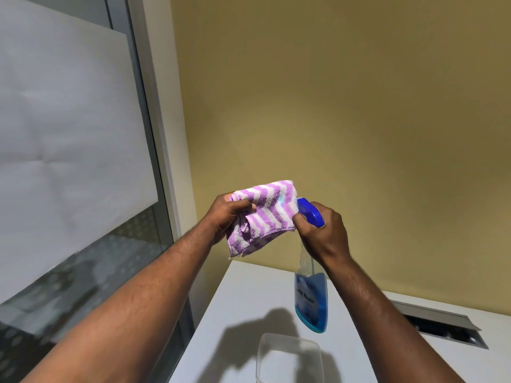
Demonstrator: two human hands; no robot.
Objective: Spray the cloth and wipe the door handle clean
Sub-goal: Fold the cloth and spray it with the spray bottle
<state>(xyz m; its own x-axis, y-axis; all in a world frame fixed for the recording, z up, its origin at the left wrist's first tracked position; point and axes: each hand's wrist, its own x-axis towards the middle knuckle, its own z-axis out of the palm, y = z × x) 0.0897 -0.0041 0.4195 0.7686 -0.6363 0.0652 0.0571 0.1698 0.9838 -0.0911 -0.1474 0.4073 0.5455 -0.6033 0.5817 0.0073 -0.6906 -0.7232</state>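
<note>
A purple-and-white striped cloth point(265, 214) is bunched in my left hand point(229, 217), held up in front of the yellow wall. My right hand point(323, 233) grips the neck of a spray bottle point(311, 297) with a blue trigger head point(311, 212) and blue liquid in its lower half. The nozzle points at the cloth and almost touches it. The bottle hangs above the white table, tilted slightly. No door handle is in view.
A white table point(243, 308) lies below my hands, with a clear plastic container point(290, 360) near its front and a grey cable slot point(442, 324) at the right. A glass panel with frosted film point(69, 147) and a grey frame stands at the left.
</note>
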